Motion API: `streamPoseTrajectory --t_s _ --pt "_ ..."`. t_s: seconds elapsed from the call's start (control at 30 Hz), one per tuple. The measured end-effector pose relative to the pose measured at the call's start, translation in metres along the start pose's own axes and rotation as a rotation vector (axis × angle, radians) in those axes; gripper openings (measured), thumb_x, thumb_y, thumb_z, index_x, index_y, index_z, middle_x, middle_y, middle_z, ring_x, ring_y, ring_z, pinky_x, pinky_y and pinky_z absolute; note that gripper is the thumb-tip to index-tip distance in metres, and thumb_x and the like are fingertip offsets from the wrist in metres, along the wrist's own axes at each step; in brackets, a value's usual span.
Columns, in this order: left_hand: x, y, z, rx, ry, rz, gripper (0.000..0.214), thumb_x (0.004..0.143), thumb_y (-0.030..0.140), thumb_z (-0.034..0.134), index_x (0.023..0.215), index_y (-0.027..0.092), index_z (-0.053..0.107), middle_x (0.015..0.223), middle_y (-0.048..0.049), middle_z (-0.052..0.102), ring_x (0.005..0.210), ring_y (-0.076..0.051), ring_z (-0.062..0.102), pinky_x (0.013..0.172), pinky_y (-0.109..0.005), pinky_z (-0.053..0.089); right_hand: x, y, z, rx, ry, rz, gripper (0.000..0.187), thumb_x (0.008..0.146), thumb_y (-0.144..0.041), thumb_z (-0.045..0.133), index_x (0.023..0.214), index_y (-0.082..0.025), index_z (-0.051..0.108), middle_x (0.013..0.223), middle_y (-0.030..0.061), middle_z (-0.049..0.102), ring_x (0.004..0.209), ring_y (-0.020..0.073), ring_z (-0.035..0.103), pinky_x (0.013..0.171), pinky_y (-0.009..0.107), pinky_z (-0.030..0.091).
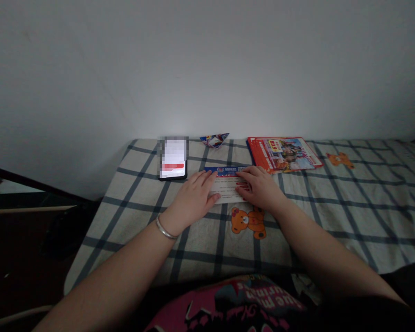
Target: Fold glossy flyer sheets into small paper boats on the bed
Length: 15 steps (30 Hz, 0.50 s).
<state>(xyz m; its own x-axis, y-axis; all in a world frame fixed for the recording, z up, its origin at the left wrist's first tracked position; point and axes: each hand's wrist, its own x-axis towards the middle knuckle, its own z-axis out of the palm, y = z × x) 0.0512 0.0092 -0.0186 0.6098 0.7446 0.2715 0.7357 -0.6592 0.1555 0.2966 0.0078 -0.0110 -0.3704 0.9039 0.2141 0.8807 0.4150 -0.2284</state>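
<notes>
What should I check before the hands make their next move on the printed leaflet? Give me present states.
1. Left hand on the leaflet, left part: ok.
2. Right hand on its right part: ok.
3. Leaflet's side edges fully visible: not ok, the hands cover parts of them.
4. Flyer stack apart from right hand: cannot tell, they look very close.
5. Folded paper shape clear of both hands: ok, it lies near the wall.
6. Smartphone screen lit: ok.

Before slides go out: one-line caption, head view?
Left hand and right hand rest on a printed sheet, with a phone, folded paper and flyers nearby on checked cloth.
</notes>
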Motion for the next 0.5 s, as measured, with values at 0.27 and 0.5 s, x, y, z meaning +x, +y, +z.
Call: streamPoseTrajectory --t_s 0.27,0.5 --pt "-0.002 0.0014 -0.0018 -0.012 -0.042 0.046 0.06 0.089 0.039 0.062 0.14 0.012 0.044 0.134 -0.0174 0.05 0.129 -0.033 0.045 0.111 -0.05 0.038 0.0009 -0.0063 0.0009 0.001 0.012 0.007 0.041 0.086 -0.042 0.061 0.116 -0.015 0.065 0.122 0.0145 0.062 0.114 0.0313 0.054 0.102 0.048 0.044" --pt "-0.0024 -0.0028 0.002 -0.112 -0.013 0.044 0.055 0.09 0.032 0.06 0.141 0.017 0.043 0.128 -0.0139 0.048 0.12 -0.03 0.05 0.105 -0.047 0.045 0.0008 0.0 0.0049 0.036 0.05 -0.013 0.014 0.083 -0.027 0.062 0.094 -0.017 0.064 0.117 0.0134 0.064 0.11 0.0296 0.056 0.1 0.047 0.045"
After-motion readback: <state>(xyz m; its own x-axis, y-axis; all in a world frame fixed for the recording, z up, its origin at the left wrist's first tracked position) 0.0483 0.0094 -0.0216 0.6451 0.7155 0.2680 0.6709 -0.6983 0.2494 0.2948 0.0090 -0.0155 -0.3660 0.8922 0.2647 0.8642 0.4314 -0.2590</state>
